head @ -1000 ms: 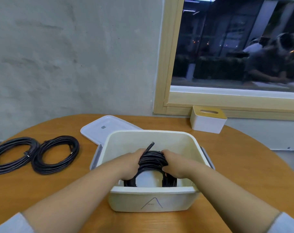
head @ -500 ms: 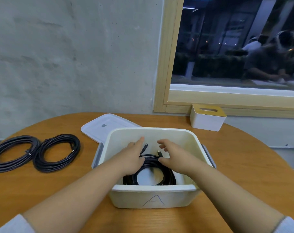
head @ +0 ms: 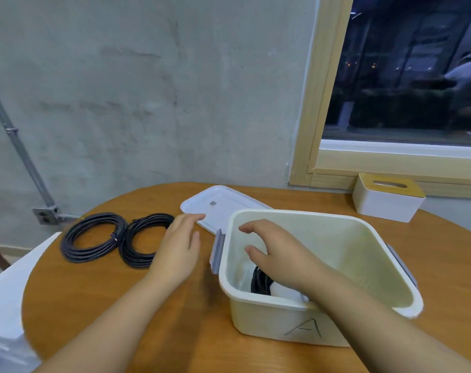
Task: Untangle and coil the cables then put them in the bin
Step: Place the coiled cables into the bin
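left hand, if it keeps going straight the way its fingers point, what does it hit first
The left hand points up and away toward the flat white plastic lid; its fingertips look nearly at the lid's near edge, so that probably comes first. The nearer black coiled cable lies beside it, off that line. Depth is uncertain.

Grey concrete room at night
A round wooden desk [head: 444, 265] stands against the bare wall [head: 148, 90]; a pale-framed window [head: 323, 103] (dark glass, dim reflections) at right; metal conduit [head: 21, 154] at left.
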Tool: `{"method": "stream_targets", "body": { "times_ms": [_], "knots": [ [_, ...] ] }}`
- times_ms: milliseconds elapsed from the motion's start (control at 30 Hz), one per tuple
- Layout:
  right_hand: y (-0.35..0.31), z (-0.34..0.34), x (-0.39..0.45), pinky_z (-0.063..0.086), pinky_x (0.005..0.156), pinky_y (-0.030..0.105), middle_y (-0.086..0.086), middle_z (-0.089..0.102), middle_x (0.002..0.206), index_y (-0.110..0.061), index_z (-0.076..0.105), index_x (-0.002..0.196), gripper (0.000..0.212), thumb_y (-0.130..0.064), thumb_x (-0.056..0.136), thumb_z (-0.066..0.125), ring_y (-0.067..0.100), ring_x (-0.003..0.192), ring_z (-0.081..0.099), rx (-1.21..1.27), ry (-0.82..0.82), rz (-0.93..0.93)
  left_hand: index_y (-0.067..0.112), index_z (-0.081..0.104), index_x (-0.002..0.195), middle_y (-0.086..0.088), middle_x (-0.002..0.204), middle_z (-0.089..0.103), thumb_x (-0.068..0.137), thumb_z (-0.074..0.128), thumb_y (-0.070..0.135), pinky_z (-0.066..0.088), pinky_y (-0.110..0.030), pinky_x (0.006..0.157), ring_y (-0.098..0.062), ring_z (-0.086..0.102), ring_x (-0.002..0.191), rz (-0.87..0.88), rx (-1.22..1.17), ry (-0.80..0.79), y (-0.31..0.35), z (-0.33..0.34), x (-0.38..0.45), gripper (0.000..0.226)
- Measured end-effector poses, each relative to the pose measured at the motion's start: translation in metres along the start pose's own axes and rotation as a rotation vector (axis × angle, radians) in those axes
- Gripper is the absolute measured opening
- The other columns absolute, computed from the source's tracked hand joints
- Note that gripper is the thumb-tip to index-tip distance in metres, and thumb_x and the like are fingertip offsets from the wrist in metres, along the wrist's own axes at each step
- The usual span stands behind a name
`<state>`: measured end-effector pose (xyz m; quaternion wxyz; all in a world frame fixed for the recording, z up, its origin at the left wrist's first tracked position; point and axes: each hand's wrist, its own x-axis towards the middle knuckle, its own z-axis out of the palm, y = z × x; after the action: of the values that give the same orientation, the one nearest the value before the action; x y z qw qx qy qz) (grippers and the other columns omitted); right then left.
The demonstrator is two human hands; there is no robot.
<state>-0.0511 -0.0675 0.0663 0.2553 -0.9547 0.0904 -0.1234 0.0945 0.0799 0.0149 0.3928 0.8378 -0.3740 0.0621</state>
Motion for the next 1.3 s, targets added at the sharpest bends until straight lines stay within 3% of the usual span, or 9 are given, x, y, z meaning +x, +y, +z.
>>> {"method": "stream_targets", "body": {
  "times_ms": [167, 333, 500, 633, 833, 1000, 1100, 1200, 1300],
  "knots": [
    [-0.023, 0.022, 0.024, 0.026, 0.099, 0.016, -0.01, 0.047, 0.134, -0.025, 0.048, 0.132, 0.035, -0.021, 0.097, 0.045, 0.006, 0.127, 0.035, -0.024, 0.01, -0.071, 0.018, 0.028, 0.146, 0.001, 0.154, 0.025, 0.097, 0.044, 0.015, 0.018, -0.037, 0.115, -0.017, 0.015, 0.144, -0.207, 0.251, -0.101, -0.069, 0.001, -0.009, 0.051],
    [-0.031, 0.037, 0.038, 0.025, 0.108, 0.026, -0.005, 0.053, 0.123, -0.022, 0.053, 0.128, 0.032, -0.027, 0.097, 0.047, 0.013, 0.119, 0.044, -0.114, -0.086, -0.083, 0.027, 0.011, 0.151, 0.009, 0.158, 0.009, 0.102, 0.035, 0.024, -0.003, -0.049, 0.115, -0.015, -0.009, 0.146, -0.39, 0.452, -0.314, -0.106, -0.001, -0.012, 0.055],
    [-0.026, 0.044, 0.04, 0.026, 0.104, 0.022, -0.005, 0.058, 0.118, -0.021, 0.06, 0.119, 0.027, -0.027, 0.097, 0.046, 0.012, 0.128, 0.039, -0.08, -0.073, -0.083, 0.029, 0.024, 0.147, 0.009, 0.153, 0.026, 0.102, 0.033, 0.025, -0.004, -0.05, 0.115, -0.012, 0.002, 0.146, -0.356, 0.517, -0.365, -0.114, -0.004, -0.013, 0.045],
    [-0.024, 0.045, 0.04, 0.03, 0.092, 0.015, -0.007, 0.058, 0.115, -0.021, 0.062, 0.112, 0.023, -0.024, 0.096, 0.045, 0.007, 0.126, 0.038, -0.039, -0.066, -0.081, 0.031, 0.04, 0.137, 0.012, 0.139, 0.044, 0.103, 0.029, 0.03, -0.006, -0.045, 0.115, -0.007, 0.038, 0.131, -0.256, 0.486, -0.321, -0.107, -0.006, -0.024, 0.036],
    [-0.023, 0.047, 0.04, 0.025, 0.081, 0.007, -0.008, 0.056, 0.114, -0.02, 0.063, 0.106, 0.019, -0.021, 0.096, 0.047, 0.005, 0.122, 0.039, -0.009, -0.068, -0.081, 0.03, 0.051, 0.131, 0.014, 0.125, 0.059, 0.101, 0.04, 0.026, 0.04, -0.018, 0.096, -0.003, 0.054, 0.114, -0.083, 0.273, -0.349, -0.093, -0.012, -0.051, 0.032],
    [-0.02, 0.05, 0.041, 0.026, 0.079, -0.004, -0.007, 0.056, 0.112, -0.018, 0.064, 0.103, 0.018, -0.02, 0.095, 0.048, 0.005, 0.12, 0.039, 0.02, -0.06, -0.083, 0.032, 0.055, 0.126, 0.021, 0.115, 0.054, 0.097, 0.05, 0.022, 0.034, -0.002, 0.083, 0.001, 0.053, 0.11, -0.02, 0.173, -0.215, -0.087, -0.018, -0.05, 0.031],
    [-0.019, 0.051, 0.041, 0.024, 0.079, -0.006, -0.007, 0.057, 0.112, -0.018, 0.065, 0.102, 0.018, -0.019, 0.095, 0.048, 0.003, 0.119, 0.039, 0.032, -0.053, -0.089, 0.028, 0.036, 0.142, 0.01, 0.137, 0.039, 0.09, 0.061, 0.027, 0.029, -0.022, 0.105, -0.009, 0.034, 0.129, -0.137, 0.267, -0.072, -0.099, -0.021, -0.033, 0.057],
    [-0.019, 0.05, 0.04, 0.024, 0.077, -0.006, -0.008, 0.057, 0.112, -0.019, 0.065, 0.102, 0.019, -0.018, 0.094, 0.048, 0.003, 0.118, 0.039, 0.026, -0.05, -0.096, 0.024, 0.006, 0.151, 0.004, 0.157, 0.015, 0.085, 0.065, 0.042, 0.017, -0.042, 0.115, -0.017, 0.009, 0.145, -0.372, 0.444, -0.226, -0.115, -0.021, -0.013, 0.091],
    [-0.019, 0.049, 0.041, 0.025, 0.077, -0.004, -0.009, 0.056, 0.111, -0.021, 0.065, 0.101, 0.018, -0.018, 0.094, 0.048, 0.002, 0.116, 0.039, 0.015, -0.049, -0.099, 0.026, 0.003, 0.152, 0.007, 0.158, 0.011, 0.088, 0.058, 0.049, 0.009, -0.047, 0.116, -0.016, -0.001, 0.146, -0.442, 0.473, -0.385, -0.129, -0.014, 0.0, 0.087]
  ]
}}
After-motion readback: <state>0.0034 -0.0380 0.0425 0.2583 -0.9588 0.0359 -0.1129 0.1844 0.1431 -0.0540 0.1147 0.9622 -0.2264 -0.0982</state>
